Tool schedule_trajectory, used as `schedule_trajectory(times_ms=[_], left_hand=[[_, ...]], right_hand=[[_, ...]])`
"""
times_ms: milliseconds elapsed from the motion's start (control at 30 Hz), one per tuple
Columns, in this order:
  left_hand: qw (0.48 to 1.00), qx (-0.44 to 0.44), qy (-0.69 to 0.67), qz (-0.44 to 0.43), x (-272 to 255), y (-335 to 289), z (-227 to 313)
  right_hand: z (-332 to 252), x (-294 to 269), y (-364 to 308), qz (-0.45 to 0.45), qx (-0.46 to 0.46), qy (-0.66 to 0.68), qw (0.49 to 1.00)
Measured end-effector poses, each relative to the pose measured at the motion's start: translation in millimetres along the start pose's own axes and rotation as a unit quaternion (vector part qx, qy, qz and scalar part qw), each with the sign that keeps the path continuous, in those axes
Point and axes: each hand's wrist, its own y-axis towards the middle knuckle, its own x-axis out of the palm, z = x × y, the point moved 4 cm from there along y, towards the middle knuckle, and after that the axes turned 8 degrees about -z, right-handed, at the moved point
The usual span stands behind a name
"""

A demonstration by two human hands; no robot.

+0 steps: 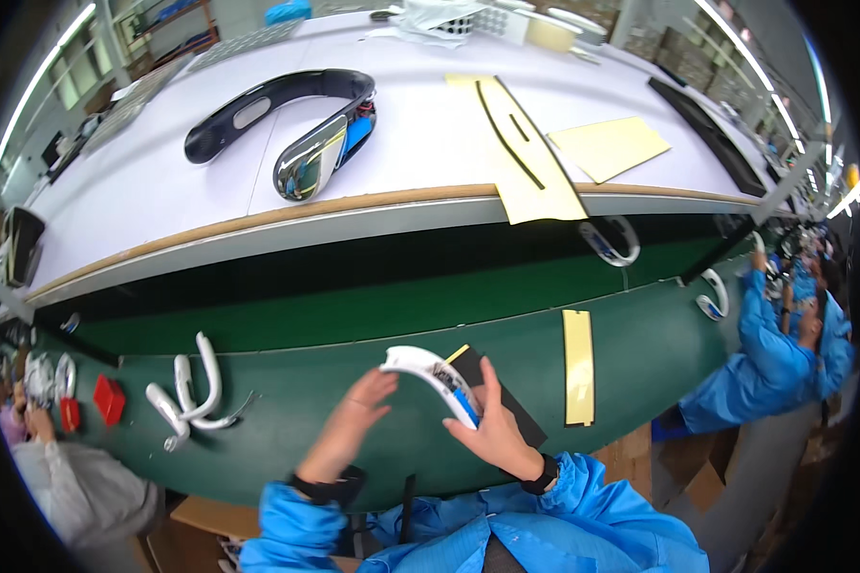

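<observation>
A white curved casing (420,361) is raised above the green bench, its inner side exposing dark small parts and a blue strip. My right hand (502,435) grips its right end between thumb and fingers. To the left of it, my left hand (354,420) has its fingers apart, slightly blurred, with the tips close to the casing's left end; it holds nothing I can see. Behind my right hand, a flat black strip (516,413) with a yellow edge lies on the bench.
White curved pieces (205,387) with a wire and a red box (109,399) sit on the green bench (287,439) at left. A yellow strip (578,368) lies at right. On the white shelf (406,158) rests a black neck-worn device (301,86). A blue-sleeved co-worker (750,368) works at right.
</observation>
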Motion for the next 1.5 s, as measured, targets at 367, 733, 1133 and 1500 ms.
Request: schedule_trajectory(times_ms=[367,733,1133,1500], left_hand=[[0.959,0.015,-0.201,0.201,77.5,3.2,-65.6],[0.971,0.073,0.049,0.225,93.9,-27.7,-26.8],[0.974,0.103,0.033,0.2,107.1,-40.7,-16.0],[0.973,0.112,0.047,0.198,106.6,-48.9,-13.4]], right_hand=[[6.5,-47.7,-5.8,-0.038,-0.106,0.09,0.99],[-34.1,-8.9,-14.7,-0.123,-0.118,0.321,0.932],[-53.4,10.2,-29.6,-0.049,-0.202,0.157,0.965],[-59.8,19.9,-33.7,-0.031,-0.214,0.175,0.961]])
